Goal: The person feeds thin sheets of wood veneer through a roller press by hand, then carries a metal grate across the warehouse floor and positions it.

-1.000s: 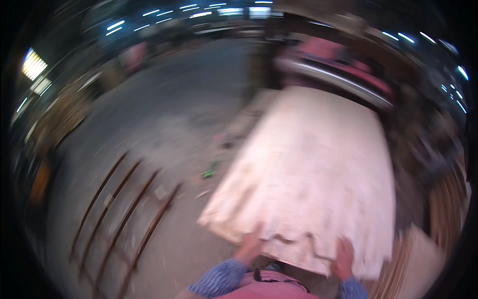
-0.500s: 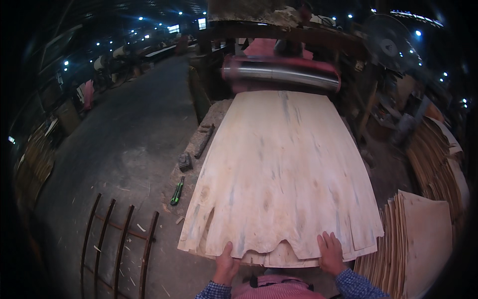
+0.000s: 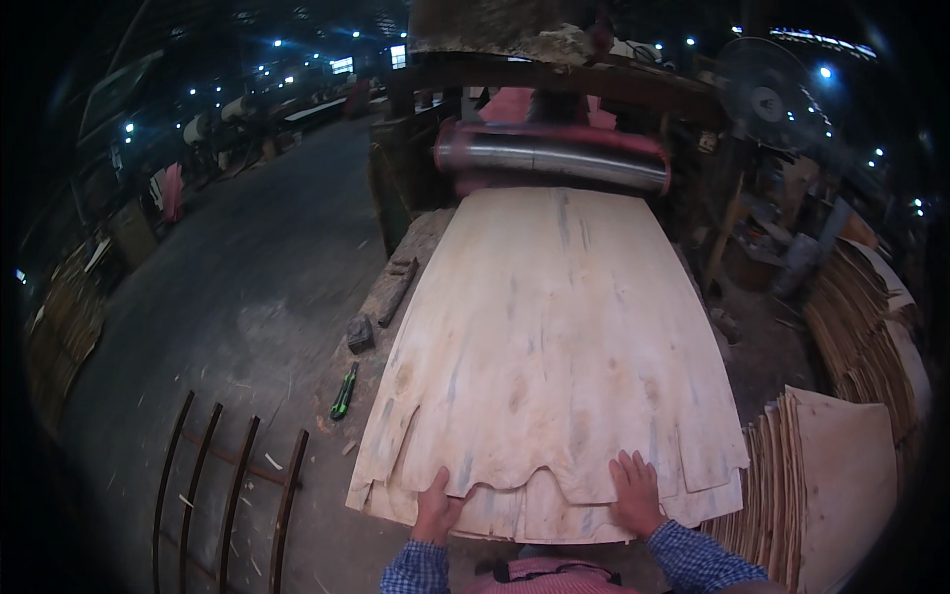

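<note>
A large pale wood veneer sheet (image 3: pixel 554 346) with grey streaks and a ragged near edge lies on top of another veneer sheet (image 3: pixel 485 520), whose near strip shows below it. The top sheet's far end reaches up to a shiny metal roller (image 3: pixel 554 158) with pinkish-red ends. At the near edge, left of the middle, my left hand (image 3: pixel 435 507) is closed on the top sheet, thumb above and the other fingers partly hidden. My right hand (image 3: pixel 636 492) rests with spread fingers on the top sheet near its edge, right of the middle.
Left of the sheets lie a green utility knife (image 3: pixel 343 391) and a dark block (image 3: pixel 359 335). A rusty metal rack (image 3: pixel 233 475) is on the floor at lower left. Veneer stacks (image 3: pixel 841 475) stand at the right, and a fan (image 3: pixel 766 102) is behind the machine on the right.
The top sheet has slid away from me toward the roller, baring more of the sheet beneath at the near edge. Both hands have moved slightly forward with it.
</note>
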The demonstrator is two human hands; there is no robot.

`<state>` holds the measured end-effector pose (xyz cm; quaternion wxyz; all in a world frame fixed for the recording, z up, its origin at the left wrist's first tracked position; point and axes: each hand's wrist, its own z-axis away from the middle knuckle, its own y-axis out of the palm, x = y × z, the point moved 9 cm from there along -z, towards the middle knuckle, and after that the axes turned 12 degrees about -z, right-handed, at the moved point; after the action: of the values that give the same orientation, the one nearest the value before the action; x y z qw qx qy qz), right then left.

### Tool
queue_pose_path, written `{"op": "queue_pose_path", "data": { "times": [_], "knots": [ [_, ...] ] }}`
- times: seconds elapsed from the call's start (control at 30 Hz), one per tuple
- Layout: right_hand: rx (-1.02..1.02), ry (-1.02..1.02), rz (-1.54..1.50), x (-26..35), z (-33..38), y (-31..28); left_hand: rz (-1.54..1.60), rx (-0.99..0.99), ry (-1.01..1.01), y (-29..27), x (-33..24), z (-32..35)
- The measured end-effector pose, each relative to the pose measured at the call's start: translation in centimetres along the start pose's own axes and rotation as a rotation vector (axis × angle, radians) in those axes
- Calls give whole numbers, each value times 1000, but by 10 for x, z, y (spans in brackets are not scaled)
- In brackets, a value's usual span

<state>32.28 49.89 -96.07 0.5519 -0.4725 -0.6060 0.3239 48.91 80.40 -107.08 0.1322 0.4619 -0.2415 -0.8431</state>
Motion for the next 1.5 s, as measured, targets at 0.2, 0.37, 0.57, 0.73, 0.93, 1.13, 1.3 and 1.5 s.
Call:
{"op": "queue_pose_path", "data": {
  "times": [0.2,0.37,0.57,0.73,0.93,1.13,1.3,1.5],
  "knots": [
    [-25,1,-19,3,-1,0,54,27,-34,-10,7,-8],
    [-44,11,19,-6,3,-1,42,50,-44,3,8,-9],
    [-88,-46,-52,0,-11,4,-271,116,137,-5,-12,2],
    [-30,-139,-64,-5,10,-5,-1144,164,325,8,20,-20],
    [21,-121,74,24,-2,-6,-327,77,361,17,-11,6],
    [18,-140,100,22,-2,-6,71,98,23,1,36,-32],
    [-19,-177,91,24,-1,-5,-133,125,113,10,6,-11],
    [-20,-254,48,4,0,3,-53,176,275,2,39,-46]
  ]
}}
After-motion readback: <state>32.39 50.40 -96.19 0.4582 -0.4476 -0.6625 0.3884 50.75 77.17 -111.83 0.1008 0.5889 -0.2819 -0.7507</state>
